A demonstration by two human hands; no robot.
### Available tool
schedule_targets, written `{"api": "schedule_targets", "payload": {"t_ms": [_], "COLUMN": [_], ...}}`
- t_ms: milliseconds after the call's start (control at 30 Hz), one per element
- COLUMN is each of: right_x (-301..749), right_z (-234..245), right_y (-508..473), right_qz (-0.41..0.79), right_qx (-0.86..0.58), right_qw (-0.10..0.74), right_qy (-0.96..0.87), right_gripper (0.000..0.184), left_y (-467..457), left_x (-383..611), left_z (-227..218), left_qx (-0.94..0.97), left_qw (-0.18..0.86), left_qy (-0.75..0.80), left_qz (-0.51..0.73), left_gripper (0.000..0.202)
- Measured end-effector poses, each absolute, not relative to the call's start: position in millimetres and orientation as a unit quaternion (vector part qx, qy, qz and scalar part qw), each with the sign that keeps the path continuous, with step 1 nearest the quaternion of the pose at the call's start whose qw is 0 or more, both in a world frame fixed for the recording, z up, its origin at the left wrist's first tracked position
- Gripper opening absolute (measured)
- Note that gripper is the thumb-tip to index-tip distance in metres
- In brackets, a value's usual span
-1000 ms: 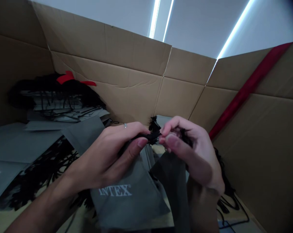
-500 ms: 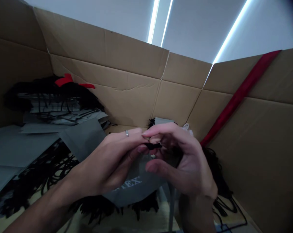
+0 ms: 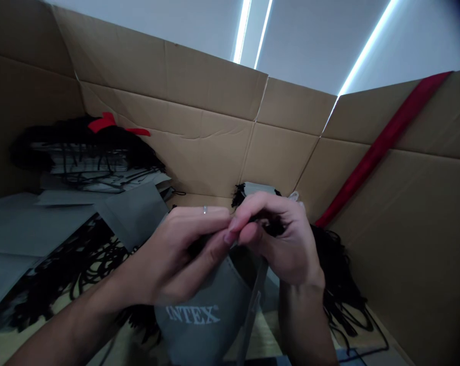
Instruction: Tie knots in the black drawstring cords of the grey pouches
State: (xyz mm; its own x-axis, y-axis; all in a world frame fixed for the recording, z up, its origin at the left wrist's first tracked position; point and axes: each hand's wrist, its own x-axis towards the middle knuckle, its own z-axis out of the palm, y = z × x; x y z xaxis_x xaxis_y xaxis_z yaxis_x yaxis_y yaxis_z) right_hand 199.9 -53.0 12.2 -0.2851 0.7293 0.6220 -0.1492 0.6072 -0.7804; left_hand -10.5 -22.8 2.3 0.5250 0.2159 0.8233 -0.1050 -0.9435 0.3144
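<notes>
My left hand point(image 3: 176, 254) and my right hand point(image 3: 281, 239) meet at the fingertips in the middle of the view, both pinching a bunch of black cord point(image 3: 271, 226). The fingers hide most of the cord. Below them hangs a grey fabric bag point(image 3: 199, 325) printed with white INTEX lettering, its top edge gathered toward my hands. A narrow grey strip point(image 3: 255, 310) hangs down just under my right hand.
Tan cardboard box walls point(image 3: 199, 152) surround the work area. At left lie grey bags point(image 3: 35, 223) with tangled black cords, and a pile topped by red ribbon point(image 3: 108, 122) is behind them. Black cords point(image 3: 339, 279) lie at right, beside a dark red strap point(image 3: 382, 152).
My hands have drawn closer together, with the fingertips now meeting over the cord. The INTEX bag has swung and hangs more upright below them.
</notes>
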Motion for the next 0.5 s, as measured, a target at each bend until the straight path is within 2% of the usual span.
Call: {"api": "schedule_targets", "payload": {"t_ms": [100,200,500], "right_x": [191.2,184.8,178.0], "right_z": [10.0,8.1,13.5], "right_y": [-56.2,-57.5,-59.7], "right_qz": [0.511,0.600,0.637], "right_qx": [-0.210,-0.175,-0.146], "right_qw": [0.548,0.521,0.512], "right_qy": [-0.628,-0.581,-0.558], "right_gripper": [0.052,0.055,0.059], "left_y": [-26.8,-29.1,-32.0], "left_x": [-12.4,-14.1,-11.4], "left_z": [5.4,6.9,4.7], "left_qx": [0.847,0.841,0.820], "left_qw": [0.221,0.252,0.294], "left_qy": [0.011,0.006,0.015], "left_qz": [0.483,0.479,0.492], "left_gripper": [0.026,0.026,0.035]}}
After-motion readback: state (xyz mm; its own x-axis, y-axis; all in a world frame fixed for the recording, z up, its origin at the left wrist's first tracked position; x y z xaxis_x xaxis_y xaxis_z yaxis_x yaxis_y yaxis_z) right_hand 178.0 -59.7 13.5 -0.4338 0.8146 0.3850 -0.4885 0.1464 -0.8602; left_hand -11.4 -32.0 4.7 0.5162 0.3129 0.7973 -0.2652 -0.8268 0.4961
